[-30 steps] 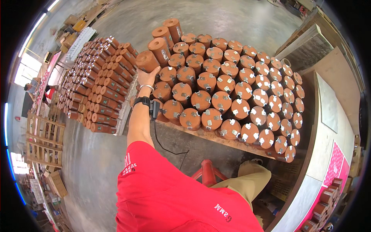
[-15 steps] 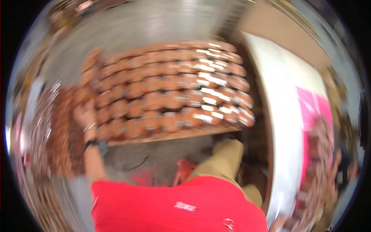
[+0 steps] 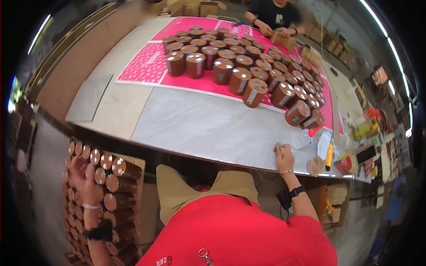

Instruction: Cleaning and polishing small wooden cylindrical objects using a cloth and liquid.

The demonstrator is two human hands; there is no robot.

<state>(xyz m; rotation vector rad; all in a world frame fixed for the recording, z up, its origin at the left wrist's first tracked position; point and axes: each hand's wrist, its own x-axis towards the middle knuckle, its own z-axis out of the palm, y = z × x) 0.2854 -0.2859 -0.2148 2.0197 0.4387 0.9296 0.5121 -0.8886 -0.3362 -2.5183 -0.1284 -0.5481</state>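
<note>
My left hand (image 3: 85,179) is over a stack of brown cylindrical canisters (image 3: 119,201) lying on their sides at the lower left. Its fingers look apart, with no canister visibly in them; whether they touch the stack I cannot tell. At the near edge of the pale work table (image 3: 199,128), my right hand (image 3: 285,160) has its fingers closed around a small crumpled greyish cloth (image 3: 279,147). Beyond it, many upright brown canisters (image 3: 222,71) stand on a pink and white printed sheet (image 3: 144,66), and two at the right front lean over.
A clear bottle with a red nozzle (image 3: 313,131), a yellow marker-like tool (image 3: 329,157) and a crumpled beige cloth (image 3: 316,166) lie right of my right hand. Across the table, a person (image 3: 275,15) handles a brown carton (image 3: 282,41). A flat grey panel (image 3: 91,99) lies at the left.
The view has swung from the canister stack to the table, so the stack now shows at lower left. My right hand with the cloth is now plainly visible. My left hand stays by the stack.
</note>
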